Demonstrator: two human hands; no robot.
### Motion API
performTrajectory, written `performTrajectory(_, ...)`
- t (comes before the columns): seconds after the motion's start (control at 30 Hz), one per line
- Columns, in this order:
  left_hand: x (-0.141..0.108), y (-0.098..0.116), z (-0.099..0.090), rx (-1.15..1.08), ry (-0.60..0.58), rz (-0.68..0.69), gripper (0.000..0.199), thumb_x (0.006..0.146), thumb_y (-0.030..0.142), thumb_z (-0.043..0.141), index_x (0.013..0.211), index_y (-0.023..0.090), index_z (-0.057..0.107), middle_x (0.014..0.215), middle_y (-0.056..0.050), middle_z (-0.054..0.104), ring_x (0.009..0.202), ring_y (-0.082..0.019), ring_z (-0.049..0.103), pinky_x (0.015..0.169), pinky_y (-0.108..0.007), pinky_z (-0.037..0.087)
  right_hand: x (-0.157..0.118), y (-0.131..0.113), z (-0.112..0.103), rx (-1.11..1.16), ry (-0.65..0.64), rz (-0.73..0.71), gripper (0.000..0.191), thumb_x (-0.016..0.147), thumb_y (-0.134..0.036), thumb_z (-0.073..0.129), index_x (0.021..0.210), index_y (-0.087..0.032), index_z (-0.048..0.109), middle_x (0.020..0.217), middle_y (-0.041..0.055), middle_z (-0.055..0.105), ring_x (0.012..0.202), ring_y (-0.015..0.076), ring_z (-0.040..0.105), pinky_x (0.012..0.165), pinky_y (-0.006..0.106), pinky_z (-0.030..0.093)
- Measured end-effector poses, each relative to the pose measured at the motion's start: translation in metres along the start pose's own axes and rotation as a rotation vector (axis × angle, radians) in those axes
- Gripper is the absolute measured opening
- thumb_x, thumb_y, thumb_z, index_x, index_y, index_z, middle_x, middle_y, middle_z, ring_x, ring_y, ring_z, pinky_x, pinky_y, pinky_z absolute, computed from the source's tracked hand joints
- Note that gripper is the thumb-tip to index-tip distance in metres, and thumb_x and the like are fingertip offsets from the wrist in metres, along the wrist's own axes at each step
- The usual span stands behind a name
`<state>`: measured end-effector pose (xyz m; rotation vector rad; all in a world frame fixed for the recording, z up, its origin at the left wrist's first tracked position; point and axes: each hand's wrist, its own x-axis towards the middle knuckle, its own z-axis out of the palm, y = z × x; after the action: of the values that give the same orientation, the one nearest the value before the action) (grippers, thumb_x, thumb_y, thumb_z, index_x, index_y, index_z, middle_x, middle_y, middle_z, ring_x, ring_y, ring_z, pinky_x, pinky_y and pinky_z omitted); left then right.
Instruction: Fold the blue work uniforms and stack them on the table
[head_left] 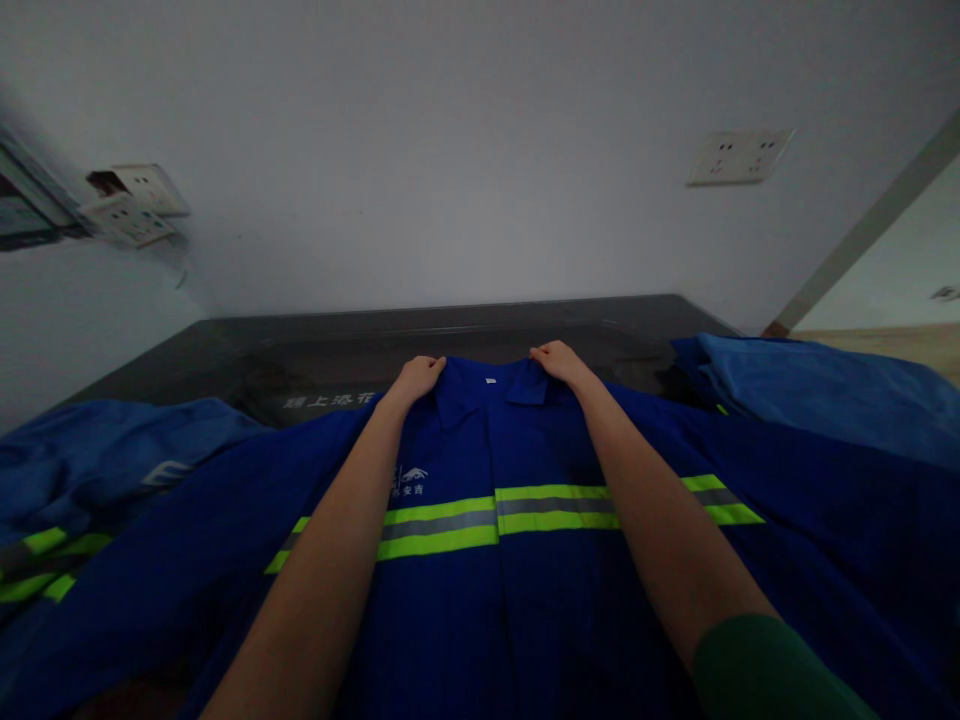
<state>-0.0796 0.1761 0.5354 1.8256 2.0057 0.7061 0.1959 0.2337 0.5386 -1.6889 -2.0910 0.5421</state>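
A dark blue work jacket [450, 600] with yellow-green and grey reflective bands lies spread out, front side up, its sleeves reaching to both sides. My left hand [422, 378] pinches the left end of its collar. At the collar's right end, my right hand [556, 362] grips the cloth between thumb and fingers. The collar [459, 395] is spread between both hands, with a small white label inside. White lettering and a logo show on the chest beside my left forearm.
Beneath the jacket is a dark surface [315, 350] against a pale wall. Folded blue clothes [825, 385] lie at the right, and a blue garment with reflective bands [135, 440] at the left. Sockets [739, 158] are on the wall; others [150, 190] hang at the left.
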Motion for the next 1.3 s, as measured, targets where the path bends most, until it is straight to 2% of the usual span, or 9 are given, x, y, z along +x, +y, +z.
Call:
performTrajectory(0.13,-0.005,-0.002,-0.006,-0.024,-0.082,0.064,0.033,0.084,0.039,0.049,0.065,0.018,0.067,0.066,-0.003,0.068,0.069,-0.020,0.062,0.064,-0.025,0.047,-0.004,0.007,-0.009,-0.005,-0.079,-0.024,0.017,0.080,-0.022,0.064,0.067,-0.014,0.072,0.072,0.0076,0.071,0.068,0.0173,0.063,0.065,0.024,0.044)
performTrajectory(0.3,-0.008,0.006,0.002,-0.025,0.064,0.119,0.030,0.088,0.035,0.044,0.081,0.017,0.066,0.086,-0.006,0.069,0.086,-0.020,0.061,0.078,-0.026,0.047,-0.007,0.010,-0.009,0.035,-0.116,-0.076,0.020,0.079,-0.024,0.063,0.063,-0.014,0.069,0.058,0.0017,0.064,0.058,0.0130,0.057,0.055,0.021,0.041)
performTrajectory(0.37,-0.008,0.010,0.006,-0.030,0.114,0.117,0.028,0.089,0.033,0.042,0.085,0.017,0.064,0.093,-0.007,0.068,0.091,-0.020,0.061,0.083,-0.028,0.045,-0.007,0.012,-0.009,0.060,-0.102,-0.109,0.020,0.081,-0.024,0.059,0.066,-0.014,0.068,0.060,0.0012,0.064,0.060,0.0126,0.057,0.055,0.020,0.040)
performTrajectory(0.5,-0.009,0.014,0.008,-0.101,0.204,0.100,0.023,0.088,0.033,0.045,0.087,0.017,0.063,0.095,-0.005,0.068,0.090,-0.019,0.060,0.083,-0.027,0.045,-0.007,0.014,-0.005,0.118,-0.032,-0.186,0.019,0.087,-0.023,0.051,0.082,-0.013,0.066,0.080,0.0051,0.069,0.074,0.0138,0.060,0.065,0.021,0.043)
performTrajectory(0.73,-0.008,0.005,0.009,-0.142,0.028,0.016,0.026,0.082,0.031,0.046,0.073,0.016,0.065,0.074,-0.003,0.067,0.075,-0.018,0.061,0.069,-0.025,0.046,-0.014,0.024,0.015,0.133,0.062,-0.241,0.015,0.086,-0.028,0.059,0.093,-0.016,0.064,0.092,0.0059,0.068,0.083,0.0163,0.060,0.074,0.027,0.043)
performTrajectory(0.9,-0.009,0.000,0.010,-0.126,-0.012,0.042,0.024,0.077,0.038,0.059,0.084,0.016,0.066,0.087,-0.004,0.069,0.082,-0.020,0.063,0.073,-0.026,0.046,-0.018,0.028,0.014,0.090,0.033,-0.311,0.028,0.078,-0.037,0.071,0.097,-0.017,0.062,0.098,0.0066,0.068,0.089,0.0189,0.061,0.077,0.028,0.044)
performTrajectory(1.07,-0.012,0.002,0.014,0.035,-0.041,0.090,0.038,0.076,0.044,0.067,0.100,0.015,0.062,0.101,-0.007,0.067,0.094,-0.024,0.063,0.082,-0.029,0.047,-0.021,0.028,0.017,-0.011,-0.005,-0.361,0.058,0.069,-0.048,0.077,0.112,-0.016,0.056,0.103,0.0107,0.066,0.093,0.0237,0.062,0.080,0.034,0.047)
performTrajectory(1.17,-0.016,0.004,0.023,0.176,0.014,0.121,0.043,0.079,0.046,0.065,0.107,0.014,0.059,0.108,-0.011,0.064,0.103,-0.026,0.059,0.088,-0.033,0.046,-0.026,0.026,0.018,-0.110,0.051,-0.388,0.067,0.070,-0.053,0.074,0.121,-0.015,0.053,0.110,0.0140,0.064,0.100,0.0277,0.060,0.086,0.039,0.047)
performTrajectory(1.3,-0.026,0.010,0.031,0.310,0.159,0.136,0.046,0.085,0.049,0.058,0.119,0.018,0.053,0.117,-0.013,0.058,0.112,-0.030,0.054,0.092,-0.041,0.043,-0.042,0.015,0.015,-0.266,0.201,-0.441,0.071,0.078,-0.054,0.066,0.134,-0.015,0.047,0.126,0.0170,0.056,0.118,0.0328,0.050,0.097,0.046,0.042)
